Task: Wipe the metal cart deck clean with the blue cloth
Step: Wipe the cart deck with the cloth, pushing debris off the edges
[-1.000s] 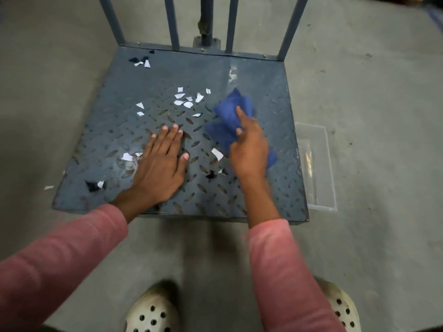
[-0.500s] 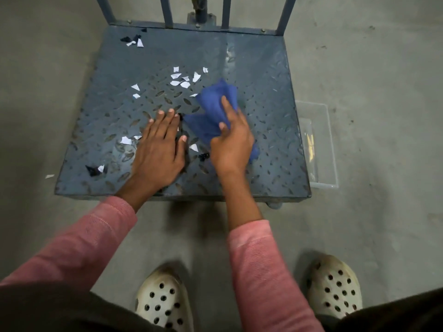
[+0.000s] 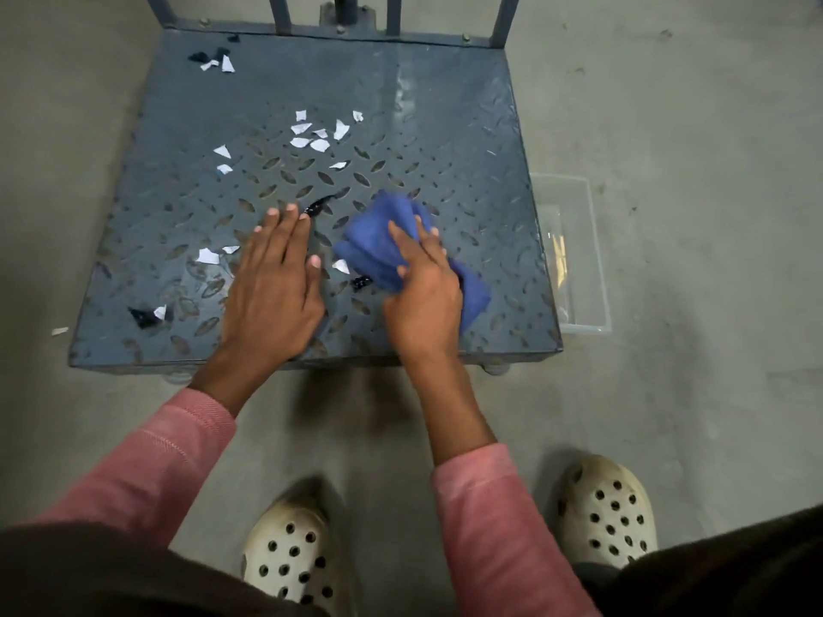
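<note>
The right hand [image 3: 423,296] lies palm down on the blue cloth [image 3: 383,242], its fingers [image 3: 403,240] stretched forward and slightly spread across the bunched fabric, thumb tucked at the cloth's near left edge. The fingers press on the cloth more than they wrap it; folds of fabric bulge ahead of the fingertips and a tail of it sticks out under the right side of the palm. The wrist is bent a little, and the bare forearm runs back and down to a pink sleeve [image 3: 494,523] pushed up the forearm.

The left hand [image 3: 271,287] rests flat and empty on the metal cart deck [image 3: 467,140], fingers [image 3: 285,229] straight, close together and pointing away from the person, thumb angled out toward the cloth. Its forearm slants back to the left into the other pink sleeve [image 3: 147,465].

The cloth sits on the near right part of the deck, just beside the left thumb. Between the two hands lie a white paper scrap [image 3: 341,266] and a dark scrap [image 3: 360,282]. More white scraps [image 3: 311,135] are scattered across the middle of the diamond-plate deck, and others [image 3: 213,62] lie near the far left corner by the upright rails [image 3: 279,11]. A clear plastic bin [image 3: 579,260] stands on the concrete floor [image 3: 690,171], against the cart's right edge. Two perforated white clogs [image 3: 605,514] show at the bottom.
</note>
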